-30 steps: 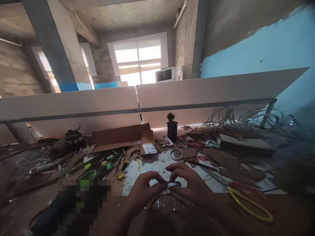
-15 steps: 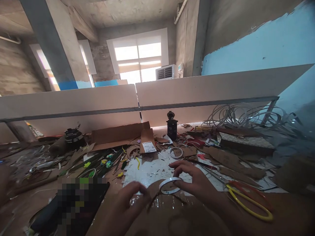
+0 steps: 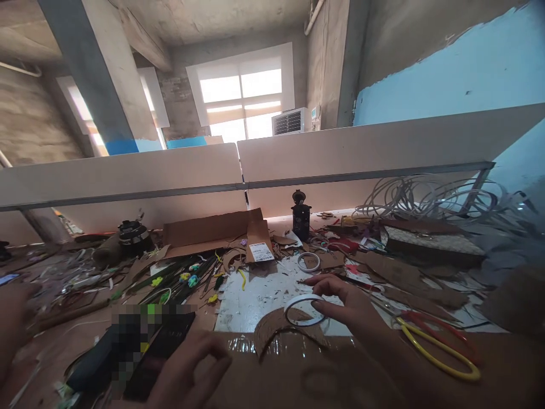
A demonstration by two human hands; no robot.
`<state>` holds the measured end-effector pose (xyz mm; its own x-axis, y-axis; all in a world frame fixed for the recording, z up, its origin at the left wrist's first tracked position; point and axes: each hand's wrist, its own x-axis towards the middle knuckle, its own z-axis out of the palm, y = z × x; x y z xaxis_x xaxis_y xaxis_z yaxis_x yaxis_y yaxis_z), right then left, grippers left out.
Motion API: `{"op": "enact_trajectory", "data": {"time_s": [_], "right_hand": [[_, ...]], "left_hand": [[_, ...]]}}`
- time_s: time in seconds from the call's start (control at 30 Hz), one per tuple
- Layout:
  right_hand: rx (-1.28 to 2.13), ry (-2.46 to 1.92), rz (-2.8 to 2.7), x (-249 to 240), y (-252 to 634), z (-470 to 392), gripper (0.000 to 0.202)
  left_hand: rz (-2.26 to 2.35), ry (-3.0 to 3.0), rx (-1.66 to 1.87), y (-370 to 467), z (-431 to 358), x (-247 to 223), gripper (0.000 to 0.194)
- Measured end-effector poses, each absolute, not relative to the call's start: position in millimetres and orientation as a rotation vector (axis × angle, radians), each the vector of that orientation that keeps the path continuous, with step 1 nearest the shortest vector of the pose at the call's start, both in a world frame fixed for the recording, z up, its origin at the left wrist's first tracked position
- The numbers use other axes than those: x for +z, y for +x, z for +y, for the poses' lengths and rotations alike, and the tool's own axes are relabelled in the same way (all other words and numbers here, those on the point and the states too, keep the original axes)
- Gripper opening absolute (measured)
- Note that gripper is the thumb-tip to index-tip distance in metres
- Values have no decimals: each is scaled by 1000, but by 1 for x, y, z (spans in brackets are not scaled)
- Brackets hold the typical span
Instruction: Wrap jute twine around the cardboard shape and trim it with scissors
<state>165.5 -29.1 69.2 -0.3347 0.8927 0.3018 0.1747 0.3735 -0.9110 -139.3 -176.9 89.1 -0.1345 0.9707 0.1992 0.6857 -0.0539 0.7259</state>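
Observation:
A white tape ring (image 3: 305, 310) is pinched between the thumb and fingers of my right hand (image 3: 344, 304), tilted above the work surface. Just under the ring lies a curved, crescent-shaped piece of brown cardboard (image 3: 271, 331), at the edge of a sheet of brown cardboard (image 3: 272, 375). My left hand (image 3: 193, 363) is at the lower left of that piece, apart from it, fingers bent with a gap between thumb and forefinger and nothing between them. A second white ring (image 3: 309, 262) lies farther back on the white surface (image 3: 238, 309).
Scissors with yellow and orange handles (image 3: 440, 352) lie at right. An open cardboard box (image 3: 208, 233), a black bottle (image 3: 301, 221) and a patterned bag (image 3: 430, 244) stand behind. Small craft flowers (image 3: 191, 279) and a dark phone-like slab (image 3: 164, 352) are at left.
My left hand has moved left and down, away from the cardboard crescent. My right hand has shifted slightly right with the ring, uncovering more of the crescent.

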Motion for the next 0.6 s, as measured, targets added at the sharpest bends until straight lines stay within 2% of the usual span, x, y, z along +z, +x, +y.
{"op": "enact_trajectory", "data": {"time_s": [0.33,0.6], "right_hand": [[965,-964,-1752,79,164,-40,25],[977,-941,-1736,77,163,-41,23]], "left_hand": [[1774,2053,941,-62,-126,104,12],[1821,2314,882,-56,-106,79,17]]}}
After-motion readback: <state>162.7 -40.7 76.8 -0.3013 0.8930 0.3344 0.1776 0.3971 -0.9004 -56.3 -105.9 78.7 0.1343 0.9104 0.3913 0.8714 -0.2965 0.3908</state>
